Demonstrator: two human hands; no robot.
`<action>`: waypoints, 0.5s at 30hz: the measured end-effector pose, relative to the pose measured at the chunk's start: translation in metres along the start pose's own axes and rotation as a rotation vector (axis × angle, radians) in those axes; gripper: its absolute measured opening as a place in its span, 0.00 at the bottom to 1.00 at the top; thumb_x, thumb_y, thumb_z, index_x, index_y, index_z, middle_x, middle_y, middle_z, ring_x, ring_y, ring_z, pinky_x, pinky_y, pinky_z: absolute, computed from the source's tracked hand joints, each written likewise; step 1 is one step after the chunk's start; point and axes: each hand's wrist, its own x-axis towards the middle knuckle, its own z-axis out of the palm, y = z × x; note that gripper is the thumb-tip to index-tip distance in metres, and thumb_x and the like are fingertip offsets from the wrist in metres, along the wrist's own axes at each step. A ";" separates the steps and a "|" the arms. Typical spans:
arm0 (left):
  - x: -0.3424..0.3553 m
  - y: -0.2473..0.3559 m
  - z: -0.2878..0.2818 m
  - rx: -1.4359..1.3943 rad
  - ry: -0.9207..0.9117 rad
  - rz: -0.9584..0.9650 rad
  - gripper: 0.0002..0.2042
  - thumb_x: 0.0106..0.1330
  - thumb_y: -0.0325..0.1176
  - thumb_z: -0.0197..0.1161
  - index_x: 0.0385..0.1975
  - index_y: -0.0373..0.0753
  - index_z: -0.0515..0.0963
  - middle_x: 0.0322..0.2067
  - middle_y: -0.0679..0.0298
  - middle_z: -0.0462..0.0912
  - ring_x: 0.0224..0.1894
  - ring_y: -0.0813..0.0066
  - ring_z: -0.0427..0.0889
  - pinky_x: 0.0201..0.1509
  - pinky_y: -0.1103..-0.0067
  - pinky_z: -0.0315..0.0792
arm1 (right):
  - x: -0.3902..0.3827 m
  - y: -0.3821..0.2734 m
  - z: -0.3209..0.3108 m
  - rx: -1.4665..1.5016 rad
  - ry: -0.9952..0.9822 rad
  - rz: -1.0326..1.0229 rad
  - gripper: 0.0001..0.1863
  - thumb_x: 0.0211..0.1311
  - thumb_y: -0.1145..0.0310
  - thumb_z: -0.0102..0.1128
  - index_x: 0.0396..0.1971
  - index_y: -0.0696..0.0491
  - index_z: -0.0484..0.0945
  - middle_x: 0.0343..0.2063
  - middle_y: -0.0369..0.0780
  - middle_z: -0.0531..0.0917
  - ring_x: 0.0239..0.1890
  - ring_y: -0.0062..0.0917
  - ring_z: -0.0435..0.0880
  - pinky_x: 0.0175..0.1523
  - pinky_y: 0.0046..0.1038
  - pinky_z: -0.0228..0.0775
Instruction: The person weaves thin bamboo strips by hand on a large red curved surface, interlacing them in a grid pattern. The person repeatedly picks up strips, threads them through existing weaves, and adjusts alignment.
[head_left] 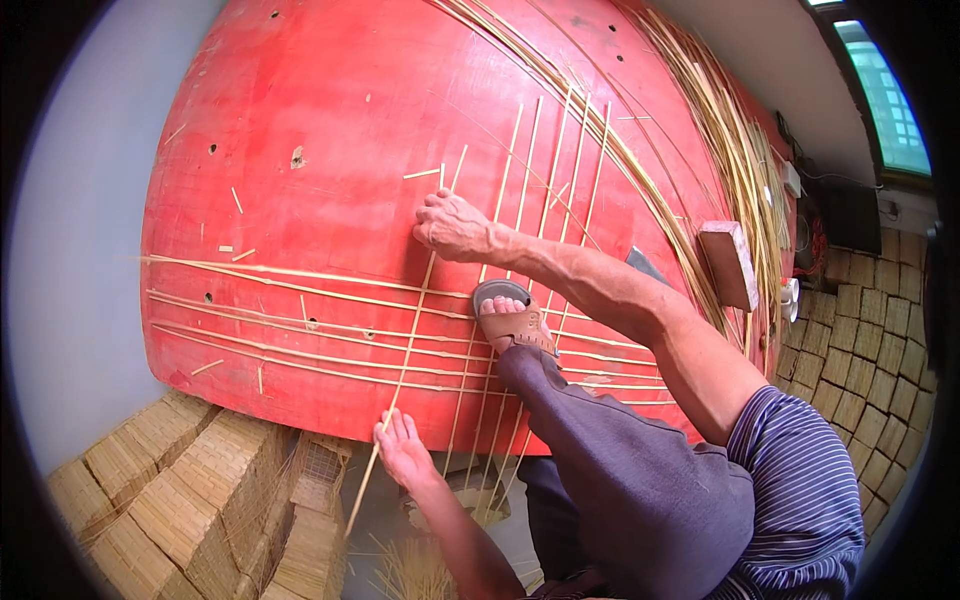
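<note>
- R grip: bare hand, palm down, fingers curled tight round a long, thin, pale-yellow flat strip near its far end.
- L grip: bare hand, palm up, fingers loosely out; same strip crosses at thumb + forefinger side – can't tell if pinched.
- Strip runs btwn the two grips, a short bit past R grip, the near end hanging over the bench edge below L grip.
- Under R grip: big red flat bench w/ dark holes.
- L of & nearer than R grip: pale-yellow crosswise strips.
- R of R grip: pale-yellow lengthwise strips, approx. parallel.
- Nearer & R of R grip: foot in brown open-toed sandal, over the strips' crossing.
- Far R of R grip: reddish-brown oblong block, beside a thick bundle of yellow-brown strips.
- L of L grip, below bench: stacked tan rectangular bundles.
</note>
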 end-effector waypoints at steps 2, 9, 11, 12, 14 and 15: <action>-0.010 -0.008 -0.004 -0.005 0.009 -0.033 0.24 0.72 0.40 0.58 0.63 0.37 0.64 0.70 0.43 0.56 0.71 0.49 0.60 0.74 0.57 0.54 | -0.011 -0.006 0.007 -0.013 0.156 0.020 0.06 0.49 0.66 0.60 0.21 0.50 0.75 0.28 0.38 0.76 0.39 0.34 0.75 0.46 0.37 0.65; -0.010 -0.018 -0.016 -0.001 0.066 -0.071 0.23 0.74 0.41 0.55 0.64 0.39 0.63 0.70 0.49 0.58 0.70 0.55 0.62 0.73 0.61 0.56 | -0.025 -0.015 0.010 -0.017 0.222 0.124 0.06 0.52 0.66 0.58 0.27 0.53 0.75 0.32 0.42 0.75 0.42 0.36 0.74 0.50 0.39 0.66; -0.008 -0.020 -0.017 -0.005 0.102 -0.087 0.22 0.74 0.41 0.55 0.63 0.39 0.64 0.69 0.51 0.61 0.69 0.58 0.65 0.71 0.61 0.58 | -0.027 -0.013 0.011 -0.013 0.220 0.125 0.08 0.51 0.65 0.61 0.28 0.53 0.75 0.33 0.42 0.74 0.42 0.36 0.73 0.50 0.40 0.66; -0.007 -0.022 -0.018 -0.008 0.113 -0.094 0.22 0.75 0.41 0.54 0.63 0.39 0.64 0.68 0.52 0.63 0.68 0.59 0.66 0.70 0.61 0.60 | -0.028 -0.011 0.012 -0.018 0.216 0.126 0.10 0.50 0.64 0.64 0.29 0.53 0.75 0.34 0.42 0.74 0.42 0.37 0.72 0.50 0.40 0.66; -0.005 -0.025 -0.021 -0.014 0.114 -0.089 0.22 0.74 0.41 0.55 0.63 0.38 0.64 0.67 0.52 0.65 0.66 0.59 0.68 0.69 0.62 0.62 | -0.030 -0.009 0.013 -0.019 0.213 0.128 0.13 0.49 0.63 0.67 0.30 0.53 0.74 0.35 0.42 0.73 0.43 0.37 0.72 0.49 0.40 0.66; -0.004 -0.026 -0.023 -0.017 0.106 -0.078 0.23 0.74 0.42 0.55 0.64 0.38 0.63 0.66 0.52 0.66 0.66 0.58 0.69 0.68 0.62 0.62 | -0.031 -0.010 0.013 -0.015 0.213 0.129 0.13 0.49 0.63 0.67 0.30 0.53 0.74 0.35 0.42 0.73 0.43 0.37 0.72 0.49 0.40 0.66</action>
